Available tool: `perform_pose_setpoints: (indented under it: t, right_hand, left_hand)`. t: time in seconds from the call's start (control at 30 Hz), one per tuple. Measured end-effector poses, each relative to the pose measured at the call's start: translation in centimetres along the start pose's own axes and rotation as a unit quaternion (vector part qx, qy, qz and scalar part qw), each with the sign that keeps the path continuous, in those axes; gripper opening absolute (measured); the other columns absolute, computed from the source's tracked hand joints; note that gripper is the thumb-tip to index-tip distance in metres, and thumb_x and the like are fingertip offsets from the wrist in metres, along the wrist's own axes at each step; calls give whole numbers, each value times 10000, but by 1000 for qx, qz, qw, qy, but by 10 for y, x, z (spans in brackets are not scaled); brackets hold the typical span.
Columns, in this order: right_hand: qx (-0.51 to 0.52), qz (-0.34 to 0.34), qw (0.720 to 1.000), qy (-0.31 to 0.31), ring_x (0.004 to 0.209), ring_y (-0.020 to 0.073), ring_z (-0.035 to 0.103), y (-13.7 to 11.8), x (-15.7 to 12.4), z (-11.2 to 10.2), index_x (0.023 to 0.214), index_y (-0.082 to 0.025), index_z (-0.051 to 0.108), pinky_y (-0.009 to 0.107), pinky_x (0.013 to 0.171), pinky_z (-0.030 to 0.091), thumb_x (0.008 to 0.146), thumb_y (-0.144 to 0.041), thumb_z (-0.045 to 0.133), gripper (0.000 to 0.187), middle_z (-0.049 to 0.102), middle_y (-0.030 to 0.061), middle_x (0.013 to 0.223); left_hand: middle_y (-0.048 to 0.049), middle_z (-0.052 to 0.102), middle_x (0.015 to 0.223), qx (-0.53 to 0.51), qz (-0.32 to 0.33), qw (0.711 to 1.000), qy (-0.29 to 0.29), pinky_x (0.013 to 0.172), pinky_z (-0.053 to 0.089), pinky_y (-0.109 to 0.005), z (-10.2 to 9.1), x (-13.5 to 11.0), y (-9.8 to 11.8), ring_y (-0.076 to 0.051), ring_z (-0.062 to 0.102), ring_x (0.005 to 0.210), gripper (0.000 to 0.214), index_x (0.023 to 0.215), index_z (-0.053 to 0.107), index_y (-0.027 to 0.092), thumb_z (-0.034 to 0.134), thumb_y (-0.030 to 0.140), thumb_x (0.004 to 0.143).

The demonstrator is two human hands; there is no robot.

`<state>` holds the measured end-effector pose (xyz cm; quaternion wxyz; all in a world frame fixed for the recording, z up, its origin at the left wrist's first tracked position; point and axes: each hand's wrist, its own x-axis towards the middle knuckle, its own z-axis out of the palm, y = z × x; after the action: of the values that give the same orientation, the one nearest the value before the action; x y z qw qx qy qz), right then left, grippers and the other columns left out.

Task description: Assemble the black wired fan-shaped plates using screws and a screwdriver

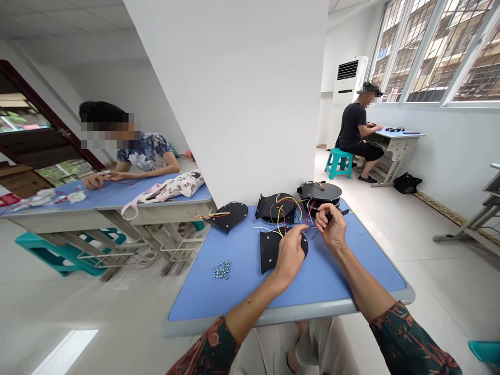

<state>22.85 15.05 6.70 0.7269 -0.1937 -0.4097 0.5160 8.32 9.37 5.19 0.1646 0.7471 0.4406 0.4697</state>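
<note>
Head view, nearest first: a grey rim (273, 324) along a blue desk, floral sleeves on both forearms. Left hand (291, 256) grasping a black D-shaped plate (270, 255), fingers wrapped over its curved edge. Plate flat on the desktop, near the middle, straight edge toward the left, rounded end pointing right, long axis running across the desk. Right hand (332, 227) clenched on a small dark part (330, 215), exact kind hidden by the fingers. Red, yellow and white wires (287, 221) crossing just above the plate. Left of the hands, a small heap of hex nuts (222, 270). Farther along the desk, a black plate with a raised bracket (275, 208), a heart-shaped black plate (228, 216) and stacked black discs (320, 191), all wired. Beyond, a seated co-worker's hands (94, 181) at a neighbouring desk, and a second person (351, 125) on a teal stool (338, 161) by barred windows (433, 52).
</note>
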Motion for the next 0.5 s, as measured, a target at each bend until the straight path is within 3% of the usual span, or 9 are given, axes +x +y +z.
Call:
perform_pose_setpoints:
  t: [0.17, 0.5]
  right_hand:
    - [0, 18, 1000, -15, 489, 84, 322, 0, -4, 6, 781, -193, 655, 196, 405, 309, 862, -457, 661, 277, 342, -53, 590]
    - [-7, 4, 1000, -24, 477, 84, 314, 4, -3, 11, 756, -194, 646, 192, 393, 293, 885, -457, 643, 293, 315, -58, 585]
  left_hand:
    - [-76, 769, 1128, -16, -55, 998, -33, 993, 576, -350, 4, 1, -26, -192, 725, 1078, 409, 1144, 676, 174, 391, -13, 916]
    - [-105, 713, 1303, 38, -6, 991, -130, 1077, 545, -396, 7, -7, -39, -213, 673, 1222, 609, 1348, 564, 184, 394, -82, 828]
